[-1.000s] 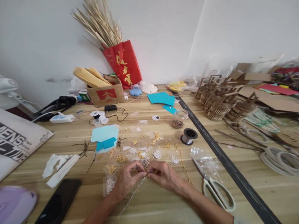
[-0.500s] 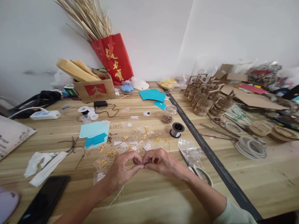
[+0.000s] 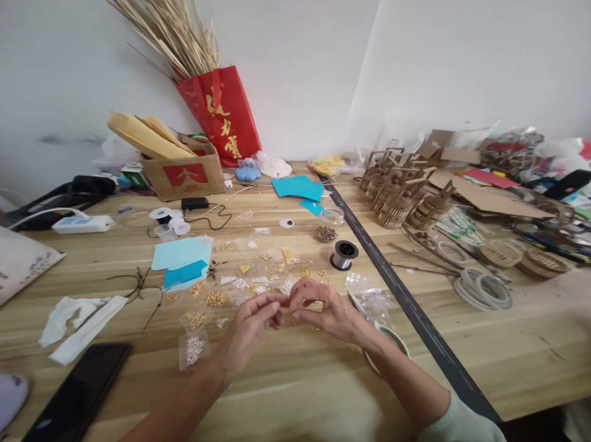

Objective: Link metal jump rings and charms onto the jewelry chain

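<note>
My left hand (image 3: 249,326) is over the middle of the wooden table, its fingers curled and pressed together. My right hand (image 3: 324,311) meets it fingertip to fingertip, thumb and forefinger pinched in a ring. What either pinch holds is too small or hidden to make out; the thin silver chain from the earlier frames no longer shows. Around the hands lie small clear bags of gold beads (image 3: 217,299), gold findings (image 3: 195,319) and silver rings (image 3: 193,349). Scissors (image 3: 392,339) lie partly under my right forearm, beside a crumpled clear bag (image 3: 375,299).
A spool of wire (image 3: 344,256) and a tub of beads (image 3: 326,233) stand beyond my right hand. Blue cards (image 3: 183,261) and a black phone (image 3: 77,394) lie left. Small bamboo baskets (image 3: 394,204) and coiled tubing (image 3: 482,289) are right of the dark strip (image 3: 406,293).
The view has turned right, so the table slides left. The silver chain hanging below my left hand has gone from sight. My hands have risen slightly, and the left fingers have curled in more.
</note>
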`<state>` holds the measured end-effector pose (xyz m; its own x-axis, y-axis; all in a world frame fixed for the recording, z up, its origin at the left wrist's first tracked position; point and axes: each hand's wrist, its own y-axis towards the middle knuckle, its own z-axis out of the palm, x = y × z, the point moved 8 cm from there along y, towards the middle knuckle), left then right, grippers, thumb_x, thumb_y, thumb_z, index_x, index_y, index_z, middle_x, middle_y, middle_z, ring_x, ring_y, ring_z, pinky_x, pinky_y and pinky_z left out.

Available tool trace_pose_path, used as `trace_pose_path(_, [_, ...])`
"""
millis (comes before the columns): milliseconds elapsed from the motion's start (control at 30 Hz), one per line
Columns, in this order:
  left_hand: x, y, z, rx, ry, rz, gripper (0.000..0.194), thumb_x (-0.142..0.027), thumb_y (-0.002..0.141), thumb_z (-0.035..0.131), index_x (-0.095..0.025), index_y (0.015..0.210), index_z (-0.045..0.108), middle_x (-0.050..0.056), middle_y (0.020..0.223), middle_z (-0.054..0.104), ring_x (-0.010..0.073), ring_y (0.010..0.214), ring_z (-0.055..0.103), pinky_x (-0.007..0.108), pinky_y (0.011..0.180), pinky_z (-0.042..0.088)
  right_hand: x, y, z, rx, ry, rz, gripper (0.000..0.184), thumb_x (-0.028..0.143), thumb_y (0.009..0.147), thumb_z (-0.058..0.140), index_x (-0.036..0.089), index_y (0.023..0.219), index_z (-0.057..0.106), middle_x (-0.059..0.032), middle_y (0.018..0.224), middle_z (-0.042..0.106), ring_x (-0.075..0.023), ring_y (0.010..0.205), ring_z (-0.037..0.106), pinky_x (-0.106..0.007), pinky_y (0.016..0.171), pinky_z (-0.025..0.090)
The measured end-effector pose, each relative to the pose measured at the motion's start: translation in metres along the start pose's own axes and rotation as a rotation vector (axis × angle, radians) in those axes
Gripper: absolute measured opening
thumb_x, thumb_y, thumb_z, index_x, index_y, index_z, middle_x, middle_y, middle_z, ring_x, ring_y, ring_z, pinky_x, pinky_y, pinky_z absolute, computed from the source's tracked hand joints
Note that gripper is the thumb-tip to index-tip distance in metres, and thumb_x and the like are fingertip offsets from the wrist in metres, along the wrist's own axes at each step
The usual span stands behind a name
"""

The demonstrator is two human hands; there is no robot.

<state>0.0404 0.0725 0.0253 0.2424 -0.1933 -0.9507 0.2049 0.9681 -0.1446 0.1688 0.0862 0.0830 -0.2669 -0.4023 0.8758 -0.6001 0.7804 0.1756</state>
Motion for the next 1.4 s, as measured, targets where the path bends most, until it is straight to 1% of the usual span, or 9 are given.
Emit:
trace_pose_path(100, [0.012, 0.001, 0.011, 0.077, -0.157, -0.086, 0.027, -0.031, 0.068, 0.077, -0.013, 0.088, 0.072, 0.004, 0.075, 0.066, 0.0125, 0.065, 0.055, 0.026, 0.063, 0.043, 0.002, 0.0, -0.002, -0.013, 0.036, -0.009, 0.005, 0.021, 0.085, 0.069, 0.02, 0.08, 0.072, -0.0037, 0.101, 0.06, -0.0178, 0.095, 0.062, -0.031, 0.088, 0.045])
trace_pose_path(233, [0.019, -0.001, 0.02, 0.11, -0.233, -0.16, 0.024, -0.028, 0.062, 0.082, -0.013, 0.078, 0.073, 0.004, 0.072, 0.065, 0.0115, 0.063, 0.054, 0.025, 0.062, 0.042, -0.001, 0.0, 0.0, 0.002, 0.091, -0.006, 0.008, 0.026, 0.085, 0.07, 0.02, 0.081, 0.071, -0.0038, 0.102, 0.06, -0.0182, 0.095, 0.062, -0.032, 0.089, 0.045])
trace_pose_path(367, [0.026, -0.002, 0.021, 0.139, -0.234, -0.196, 0.025, -0.029, 0.06, 0.084, -0.013, 0.076, 0.073, 0.003, 0.068, 0.064, 0.0119, 0.062, 0.055, 0.026, 0.063, 0.042, -0.006, 0.0, 0.001, 0.01, 0.088, -0.003, 0.01, 0.029, 0.085, 0.07, 0.019, 0.083, 0.071, -0.0039, 0.1, 0.061, -0.0187, 0.095, 0.062, -0.032, 0.089, 0.045])
trace_pose_path(600, [0.032, -0.001, 0.017, 0.137, -0.149, -0.155, 0.027, -0.035, 0.062, 0.083, -0.013, 0.071, 0.07, 0.001, 0.063, 0.063, 0.0119, 0.061, 0.055, 0.026, 0.062, 0.041, -0.007, -0.001, 0.004, 0.075, 0.031, 0.017, 0.01, 0.027, 0.088, 0.065, 0.018, 0.088, 0.069, -0.0039, 0.096, 0.064, -0.0181, 0.091, 0.063, -0.029, 0.083, 0.047])
trace_pose_path(733, [0.03, -0.003, 0.016, 0.13, -0.074, -0.132, 0.029, -0.04, 0.066, 0.08, -0.013, 0.069, 0.068, 0.003, 0.065, 0.065, 0.0137, 0.063, 0.058, 0.027, 0.064, 0.043, -0.015, -0.011, -0.013, 0.101, -0.203, 0.021, 0.009, 0.023, 0.091, 0.06, 0.018, 0.096, 0.066, -0.0038, 0.095, 0.065, -0.0175, 0.088, 0.063, -0.028, 0.078, 0.047])
trace_pose_path(833, [0.032, -0.004, 0.012, 0.104, -0.063, -0.133, 0.031, -0.043, 0.066, 0.079, -0.014, 0.068, 0.067, 0.004, 0.067, 0.067, 0.0141, 0.064, 0.058, 0.027, 0.064, 0.044, -0.028, -0.022, -0.031, 0.1, -0.488, 0.063, 0.01, 0.015, 0.09, 0.057, 0.019, 0.094, 0.065, -0.0048, 0.095, 0.065, -0.0182, 0.085, 0.062, -0.028, 0.077, 0.045])
trace_pose_path(933, [0.035, -0.003, 0.008, 0.084, -0.056, -0.126, 0.032, -0.044, 0.069, 0.077, -0.014, 0.069, 0.068, 0.005, 0.07, 0.068, 0.0144, 0.065, 0.058, 0.027, 0.065, 0.044, -0.044, -0.034, -0.038, 0.14, -0.713, 0.136, 0.014, 0.009, 0.088, 0.055, 0.019, 0.087, 0.064, -0.0036, 0.09, 0.062, -0.017, 0.078, 0.061, -0.026, 0.07, 0.042])
trace_pose_path(1100, [0.04, -0.002, 0.0, 0.065, -0.014, -0.095, 0.032, -0.045, 0.072, 0.074, -0.014, 0.071, 0.069, 0.005, 0.071, 0.069, 0.015, 0.066, 0.059, 0.027, 0.065, 0.045, -0.06, -0.047, -0.019, 0.28, -0.856, 0.158, 0.018, 0.002, 0.082, 0.054, 0.018, 0.076, 0.06, -0.0031, 0.084, 0.06, -0.017, 0.073, 0.058, -0.025, 0.062, 0.038])
trace_pose_path(1400, [0.038, -0.004, -0.007, 0.043, 0.044, -0.071, 0.029, -0.044, 0.077, 0.069, -0.014, 0.074, 0.069, 0.005, 0.074, 0.069, 0.0153, 0.07, 0.059, 0.027, 0.069, 0.046, -0.081, -0.052, -0.006, 0.273, -0.987, 0.148, 0.018, 0.001, 0.084, 0.054, 0.019, 0.083, 0.058, -0.0053, 0.088, 0.061, -0.0185, 0.071, 0.058, -0.027, 0.059, 0.038])
